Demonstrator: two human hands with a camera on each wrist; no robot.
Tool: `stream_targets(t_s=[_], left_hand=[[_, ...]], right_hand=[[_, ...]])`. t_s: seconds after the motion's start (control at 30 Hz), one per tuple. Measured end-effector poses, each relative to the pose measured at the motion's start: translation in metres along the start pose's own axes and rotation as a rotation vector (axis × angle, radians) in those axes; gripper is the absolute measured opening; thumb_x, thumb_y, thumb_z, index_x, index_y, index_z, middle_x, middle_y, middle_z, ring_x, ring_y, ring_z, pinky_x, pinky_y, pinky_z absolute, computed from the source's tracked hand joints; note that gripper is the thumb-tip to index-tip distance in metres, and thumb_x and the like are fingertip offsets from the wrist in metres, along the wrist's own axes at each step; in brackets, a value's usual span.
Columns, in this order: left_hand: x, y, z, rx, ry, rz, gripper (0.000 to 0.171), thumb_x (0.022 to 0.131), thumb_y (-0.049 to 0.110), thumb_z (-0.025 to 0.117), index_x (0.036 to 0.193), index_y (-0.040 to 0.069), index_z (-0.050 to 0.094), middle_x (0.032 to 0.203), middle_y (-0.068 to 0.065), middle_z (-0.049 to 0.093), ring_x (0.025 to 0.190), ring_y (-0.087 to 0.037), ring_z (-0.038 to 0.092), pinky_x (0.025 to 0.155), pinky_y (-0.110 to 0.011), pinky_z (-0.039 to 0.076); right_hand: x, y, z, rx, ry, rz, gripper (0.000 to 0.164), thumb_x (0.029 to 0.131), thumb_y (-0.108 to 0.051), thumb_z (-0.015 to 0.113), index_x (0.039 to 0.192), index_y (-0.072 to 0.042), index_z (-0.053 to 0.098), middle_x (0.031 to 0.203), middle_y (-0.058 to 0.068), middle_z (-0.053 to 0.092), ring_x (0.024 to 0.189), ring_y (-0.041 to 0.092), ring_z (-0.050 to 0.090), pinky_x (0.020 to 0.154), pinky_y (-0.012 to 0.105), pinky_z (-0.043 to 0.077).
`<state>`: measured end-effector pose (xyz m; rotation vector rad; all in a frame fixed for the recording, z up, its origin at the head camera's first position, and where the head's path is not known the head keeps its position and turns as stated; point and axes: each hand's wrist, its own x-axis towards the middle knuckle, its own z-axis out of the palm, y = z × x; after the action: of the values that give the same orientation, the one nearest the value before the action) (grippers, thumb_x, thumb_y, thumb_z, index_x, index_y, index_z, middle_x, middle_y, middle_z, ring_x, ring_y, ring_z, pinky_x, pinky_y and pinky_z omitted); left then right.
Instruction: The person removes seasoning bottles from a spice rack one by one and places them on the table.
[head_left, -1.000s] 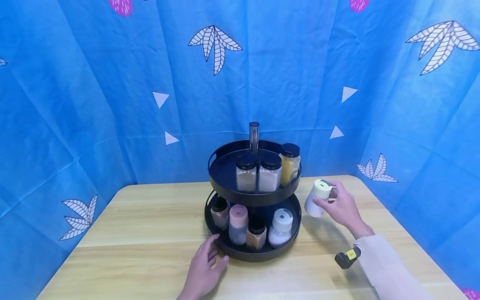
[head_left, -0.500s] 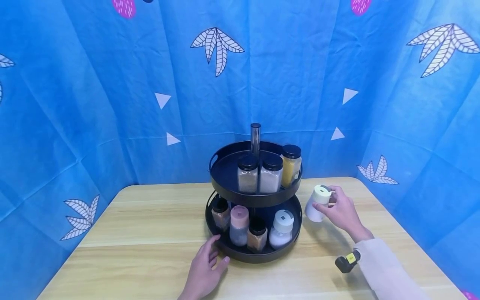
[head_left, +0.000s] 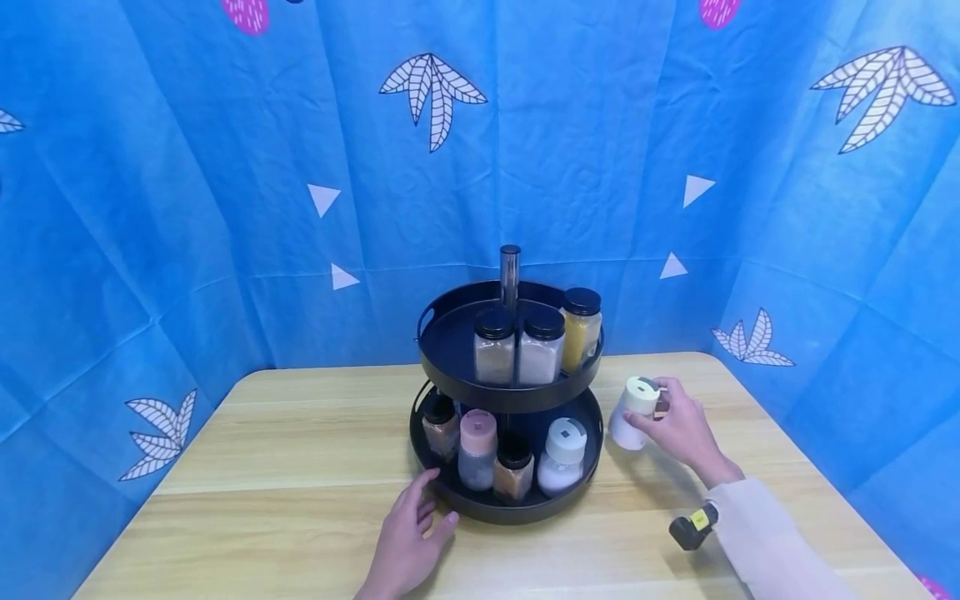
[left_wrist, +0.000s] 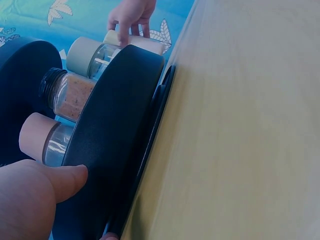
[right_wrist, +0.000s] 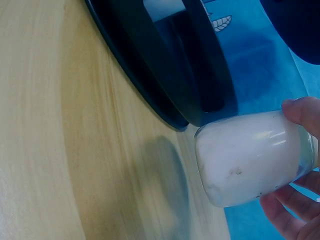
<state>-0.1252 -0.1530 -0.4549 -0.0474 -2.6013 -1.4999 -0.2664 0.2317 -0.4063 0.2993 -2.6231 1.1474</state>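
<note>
On my head feed, the yellow-lidded jar (head_left: 626,431) is in my right hand (head_left: 681,431), just right of the black two-tier rack (head_left: 506,399), over the desk (head_left: 285,500). The fingers there are narrow, pinching it high up. My left hand (head_left: 407,537) is at the front left of the lower tier (head_left: 517,515), fingers loosely spread, holding no jar. I judge most of the loading to be settled: the grey jar (head_left: 493,365), white jar (head_left: 539,362) and yellow jar (head_left: 576,339) stand on the upper tier (head_left: 457,387); the brown jar (head_left: 440,434), pink-lidded jar (head_left: 477,460), orange-brown jar (head_left: 513,480) and white-lidded jar (head_left: 561,468) stand below. Only the one I hold is off the rack; whether it's coming or going, I can't tell.

On the left wrist feed, one digit of my left hand touches the lower tier's outer wall. Past the rack, I can make out my right hand on its jar.

On the right wrist feed, I get a close look at that jar: clear glass, rounded edges, mostly full of something white, a few dark specks on it. Its shadow falls apart from its base, so I'd say it's clear of the desk.
</note>
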Motion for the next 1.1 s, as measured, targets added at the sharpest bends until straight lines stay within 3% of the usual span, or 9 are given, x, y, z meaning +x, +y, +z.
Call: stream_targets(t_s=[1.1], left_hand=[[0.003,0.001,0.003,0.006,0.005,-0.058,0.065,0.084,0.017,0.07,0.141,0.015,0.038,0.145,-0.024,0.037,0.116,-0.04,0.053,0.093,-0.045,0.051]], right_hand=[[-0.001,0.013,0.01,-0.019,-0.032,0.012,0.066,0.08,-0.033,0.075,0.125,0.002,0.041,0.12,0.035,0.058,0.1,0.044,0.06,0.077,0.055,0.055]])
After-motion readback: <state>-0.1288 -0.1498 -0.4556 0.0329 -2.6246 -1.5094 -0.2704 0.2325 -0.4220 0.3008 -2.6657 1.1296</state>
